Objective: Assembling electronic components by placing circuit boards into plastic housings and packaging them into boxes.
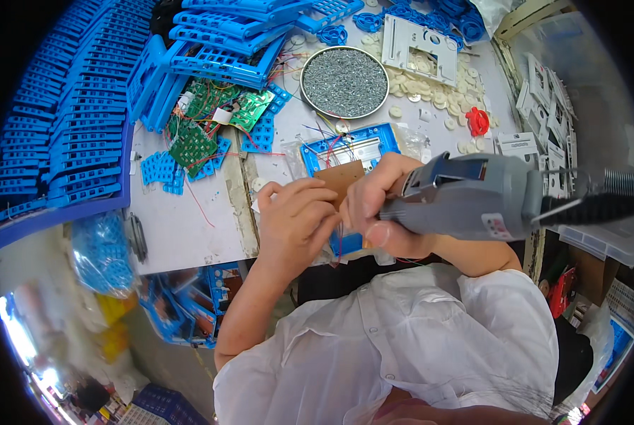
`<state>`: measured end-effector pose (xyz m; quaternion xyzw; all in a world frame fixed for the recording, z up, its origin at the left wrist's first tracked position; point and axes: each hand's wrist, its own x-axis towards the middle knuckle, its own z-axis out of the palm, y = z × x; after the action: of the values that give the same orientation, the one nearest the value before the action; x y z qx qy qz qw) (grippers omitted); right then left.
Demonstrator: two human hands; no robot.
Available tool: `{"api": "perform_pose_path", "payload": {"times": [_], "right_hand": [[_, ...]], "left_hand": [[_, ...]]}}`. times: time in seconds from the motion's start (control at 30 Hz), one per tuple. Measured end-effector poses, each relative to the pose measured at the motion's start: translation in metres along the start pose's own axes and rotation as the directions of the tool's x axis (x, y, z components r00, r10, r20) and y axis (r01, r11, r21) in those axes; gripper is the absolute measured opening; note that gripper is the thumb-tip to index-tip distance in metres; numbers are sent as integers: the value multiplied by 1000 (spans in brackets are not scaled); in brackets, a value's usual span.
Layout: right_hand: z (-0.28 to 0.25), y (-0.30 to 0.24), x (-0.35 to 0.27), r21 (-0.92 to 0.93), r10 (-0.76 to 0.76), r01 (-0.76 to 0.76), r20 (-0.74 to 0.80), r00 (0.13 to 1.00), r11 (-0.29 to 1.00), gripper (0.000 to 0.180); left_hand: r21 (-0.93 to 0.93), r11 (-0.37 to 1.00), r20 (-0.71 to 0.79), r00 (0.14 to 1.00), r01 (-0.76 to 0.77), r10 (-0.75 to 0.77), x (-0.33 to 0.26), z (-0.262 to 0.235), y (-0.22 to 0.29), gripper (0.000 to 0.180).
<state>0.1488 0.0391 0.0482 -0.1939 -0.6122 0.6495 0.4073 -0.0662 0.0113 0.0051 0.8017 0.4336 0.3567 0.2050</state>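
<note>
My right hand grips a grey electric screwdriver that points left, toward a blue plastic housing on the table. My left hand rests with curled fingers on the near part of that housing, touching a brown circuit board with red and blue wires. The screwdriver's tip is hidden between my two hands. A coiled black cable runs from the tool off to the right.
A round metal dish of screws stands behind the housing. Green circuit boards and blue plastic frames lie at the back left, white discs and a red part at the back right. White parts fill a bin on the right.
</note>
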Motion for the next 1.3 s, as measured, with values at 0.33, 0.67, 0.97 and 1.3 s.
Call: {"api": "perform_pose_path", "payload": {"times": [0.33,0.67,0.97,1.3], "right_hand": [[7,3,6,-56,31,-28,39,999,998,26],[14,12,11,-182,-208,213,48,977,960,17],[8,-5,15,208,-128,129,-16,992,970,30],[2,-21,12,285,-161,170,-55,985,943,36]], "left_hand": [[97,993,113,992,-62,51,-6,2,1,18],[79,996,42,999,-31,28,-10,8,-1,18],[79,997,3,1000,-20,19,-13,13,4,12],[-82,996,-65,998,-28,23,-9,23,9,13]]}}
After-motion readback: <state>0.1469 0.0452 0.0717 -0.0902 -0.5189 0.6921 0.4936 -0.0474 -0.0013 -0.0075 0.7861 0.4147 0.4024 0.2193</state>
